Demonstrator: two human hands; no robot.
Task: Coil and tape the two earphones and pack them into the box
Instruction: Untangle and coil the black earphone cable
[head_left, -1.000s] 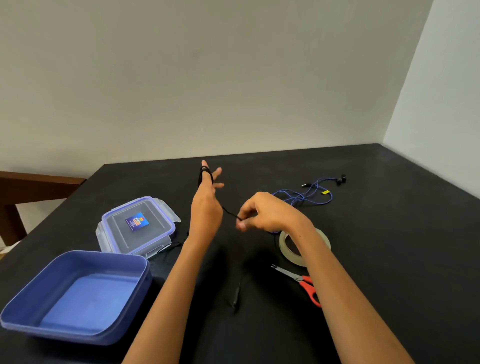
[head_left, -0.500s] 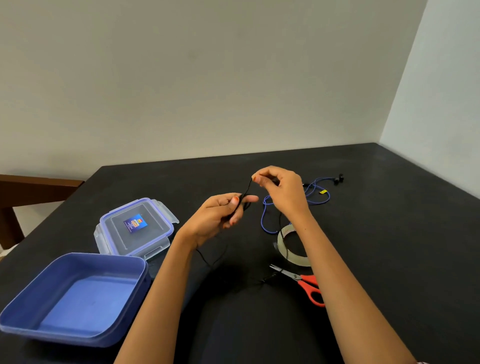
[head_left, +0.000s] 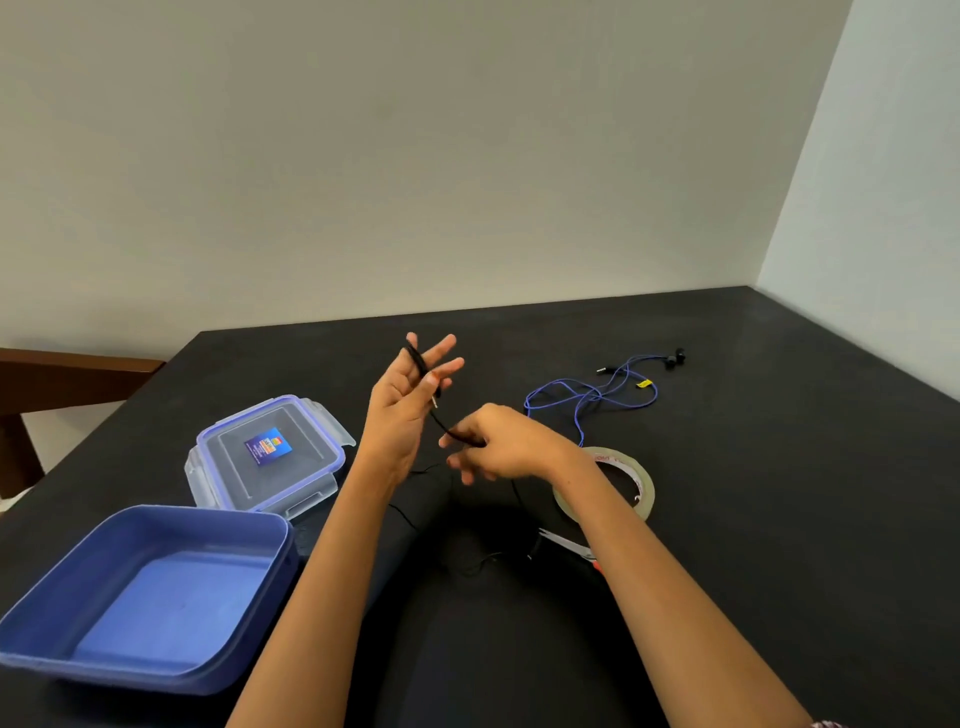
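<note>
My left hand (head_left: 402, 410) is raised with its fingers spread, and the black earphone cable (head_left: 418, 362) is looped around those fingers. My right hand (head_left: 498, 441) pinches the same cable just right of the left palm; the rest of the black cord trails down onto the table between my forearms. The blue earphone (head_left: 592, 397) lies loose and tangled on the table at the far right. The open blue box (head_left: 156, 597) sits at the near left. A roll of clear tape (head_left: 641, 480) lies under my right wrist.
The clear lid (head_left: 267, 454) with a blue rim and a sticker lies behind the box. Scissors (head_left: 569, 545) with red handles are partly hidden under my right forearm. The black table (head_left: 779, 519) ends at walls behind and to the right. A wooden chair rail (head_left: 67, 374) stands far left.
My left hand has lifted and opened its fingers upward again. My right hand has dropped from above the left hand to beside its palm, drawing the black cable round the fingers.
</note>
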